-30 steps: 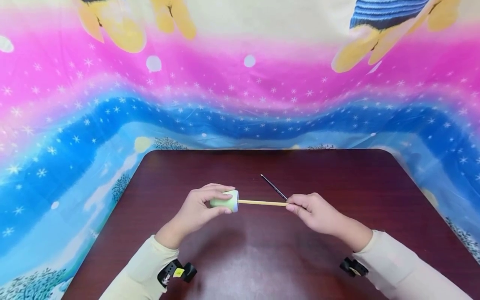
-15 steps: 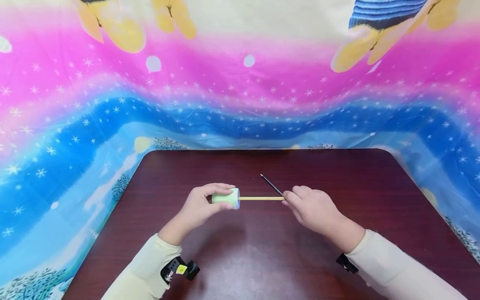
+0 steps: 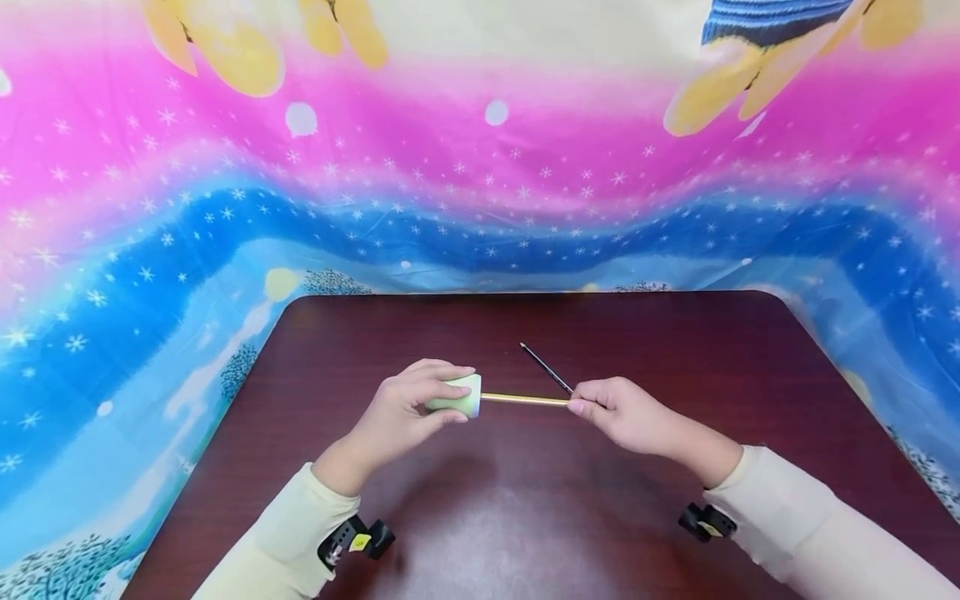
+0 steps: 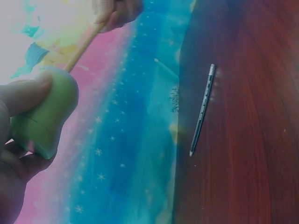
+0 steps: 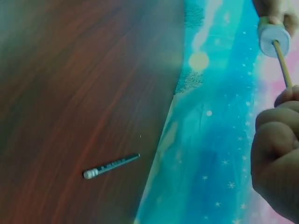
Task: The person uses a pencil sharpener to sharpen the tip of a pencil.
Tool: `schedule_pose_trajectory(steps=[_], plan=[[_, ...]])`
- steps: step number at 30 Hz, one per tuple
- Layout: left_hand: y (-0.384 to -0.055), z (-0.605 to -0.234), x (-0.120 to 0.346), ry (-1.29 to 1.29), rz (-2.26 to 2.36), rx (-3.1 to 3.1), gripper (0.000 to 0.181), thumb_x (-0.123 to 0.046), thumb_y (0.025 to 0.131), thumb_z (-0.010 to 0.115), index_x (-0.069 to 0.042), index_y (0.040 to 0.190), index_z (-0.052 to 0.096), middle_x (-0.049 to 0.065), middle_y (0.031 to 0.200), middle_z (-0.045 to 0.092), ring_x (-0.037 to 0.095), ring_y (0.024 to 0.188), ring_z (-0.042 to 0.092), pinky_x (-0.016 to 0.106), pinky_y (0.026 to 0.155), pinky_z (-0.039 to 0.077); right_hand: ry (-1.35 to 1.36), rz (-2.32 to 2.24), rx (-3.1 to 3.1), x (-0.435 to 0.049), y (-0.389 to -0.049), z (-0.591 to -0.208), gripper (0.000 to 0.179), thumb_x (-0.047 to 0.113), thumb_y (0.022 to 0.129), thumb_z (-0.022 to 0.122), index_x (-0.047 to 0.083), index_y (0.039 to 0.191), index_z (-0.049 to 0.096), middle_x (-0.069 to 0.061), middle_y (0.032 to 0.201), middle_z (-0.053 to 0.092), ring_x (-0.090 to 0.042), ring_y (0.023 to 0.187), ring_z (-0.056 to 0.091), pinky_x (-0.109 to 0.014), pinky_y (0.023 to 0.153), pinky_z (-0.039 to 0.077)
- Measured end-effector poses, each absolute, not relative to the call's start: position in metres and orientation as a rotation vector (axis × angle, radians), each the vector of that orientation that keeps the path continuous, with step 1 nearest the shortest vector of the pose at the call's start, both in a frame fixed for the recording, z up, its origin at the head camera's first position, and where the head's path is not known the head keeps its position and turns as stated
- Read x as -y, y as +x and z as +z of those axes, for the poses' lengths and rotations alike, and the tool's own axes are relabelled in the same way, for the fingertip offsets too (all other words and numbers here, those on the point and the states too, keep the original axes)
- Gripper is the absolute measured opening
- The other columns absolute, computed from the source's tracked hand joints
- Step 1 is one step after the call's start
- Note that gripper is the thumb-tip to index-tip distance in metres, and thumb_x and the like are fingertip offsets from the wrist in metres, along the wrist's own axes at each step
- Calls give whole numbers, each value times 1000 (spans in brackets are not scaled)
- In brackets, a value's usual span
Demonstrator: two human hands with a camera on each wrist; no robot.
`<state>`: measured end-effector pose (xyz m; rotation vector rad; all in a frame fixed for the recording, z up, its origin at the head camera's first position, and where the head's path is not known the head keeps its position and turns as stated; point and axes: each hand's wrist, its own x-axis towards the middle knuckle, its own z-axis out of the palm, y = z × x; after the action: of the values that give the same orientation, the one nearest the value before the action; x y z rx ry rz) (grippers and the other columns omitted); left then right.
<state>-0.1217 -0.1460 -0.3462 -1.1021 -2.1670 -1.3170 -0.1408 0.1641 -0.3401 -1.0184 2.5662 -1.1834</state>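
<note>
My left hand grips a small light green pencil sharpener, thumb on the near side and fingers over the far side. A yellow pencil runs level from the hole in the sharpener's pale end face, its tip hidden inside. At the other end of that pencil, my right hand pinches it between thumb and curled fingers. Both hands are raised above the table. A dark patterned pencil lies on the tabletop beyond them, its lower end covered by the right hand in the head view.
The dark red-brown table has rounded far corners. Behind it and along its sides hangs a colourful cloth with snowflakes. Black wrist cameras sit on both cream sleeves.
My right hand has turned about the yellow pencil, rolling over half a second ago and back now. The left hand keeps the sharpener in nearly the same place. The dark pencil has not moved.
</note>
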Motion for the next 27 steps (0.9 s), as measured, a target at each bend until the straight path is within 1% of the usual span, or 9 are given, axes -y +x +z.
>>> schedule_pose_trajectory(steps=[3, 5, 8, 10, 12, 17, 21, 24, 27], plan=[[-123, -345, 145, -1145, -1246, 2119, 33, 10, 65, 83, 3, 96, 74, 18, 110, 69, 29, 102, 60, 22, 67, 56, -836, -1210, -2412, -164, -145, -335, 27, 12, 98, 53, 8, 72, 55, 9, 55, 33, -3, 48, 28, -23, 45, 26], [-124, -344, 144, -1117, -1229, 2131, 33, 8, 65, 83, 2, 96, 75, 17, 110, 69, 28, 103, 61, 22, 72, 56, -800, -1179, -2430, -164, -148, -333, 24, 14, 99, 53, 7, 77, 59, 6, 55, 38, -6, 48, 33, -24, 45, 30], [-125, -344, 144, -995, -1275, 2209, 32, 4, 68, 83, 1, 99, 75, 13, 112, 70, 26, 106, 62, 20, 78, 54, -946, -968, -2731, -164, -149, -335, 15, 22, 96, 59, 10, 98, 68, 4, 72, 58, -9, 61, 51, -29, 57, 45], [-125, -345, 145, -882, -1364, 2271, 33, 2, 70, 83, 0, 101, 75, 11, 114, 70, 25, 108, 62, 20, 77, 53, -1082, -830, -2975, -165, -150, -340, 25, 26, 91, 67, 12, 111, 68, 3, 85, 64, -10, 69, 57, -32, 60, 49], [-125, -345, 146, -787, -1496, 2292, 33, 1, 71, 82, 0, 103, 74, 10, 116, 69, 24, 110, 62, 21, 76, 54, -1277, -726, -3208, -167, -151, -347, 34, 37, 93, 64, 13, 117, 67, 2, 92, 65, -11, 72, 58, -33, 59, 50], [-125, -349, 150, -648, -1729, 2320, 35, 1, 72, 82, 0, 106, 73, 11, 119, 67, 23, 110, 62, 25, 78, 54, -1857, -674, -3450, -167, -157, -360, 39, 37, 103, 43, 9, 97, 68, 0, 73, 56, -15, 56, 49, -29, 41, 38], [-127, -349, 151, -596, -1764, 2394, 36, -1, 72, 83, -1, 107, 73, 10, 118, 68, 21, 110, 62, 25, 78, 54, -2192, -581, -3470, -163, -162, -364, 31, 23, 103, 46, 6, 84, 64, -1, 62, 46, -17, 48, 38, -26, 35, 27], [-128, -349, 152, -623, -1762, 2410, 36, -1, 72, 83, 0, 107, 73, 11, 118, 68, 22, 110, 62, 24, 78, 54, -2258, -566, -3422, -163, -161, -364, 31, 22, 103, 46, 6, 81, 62, 0, 58, 44, -15, 45, 36, -24, 34, 26], [-128, -349, 152, -696, -1706, 2397, 35, 0, 71, 83, 1, 105, 73, 12, 117, 68, 23, 109, 62, 23, 79, 54, -2122, -643, -3320, -165, -156, -360, 36, 28, 105, 42, 7, 82, 61, 3, 59, 51, -10, 46, 44, -24, 37, 35]])
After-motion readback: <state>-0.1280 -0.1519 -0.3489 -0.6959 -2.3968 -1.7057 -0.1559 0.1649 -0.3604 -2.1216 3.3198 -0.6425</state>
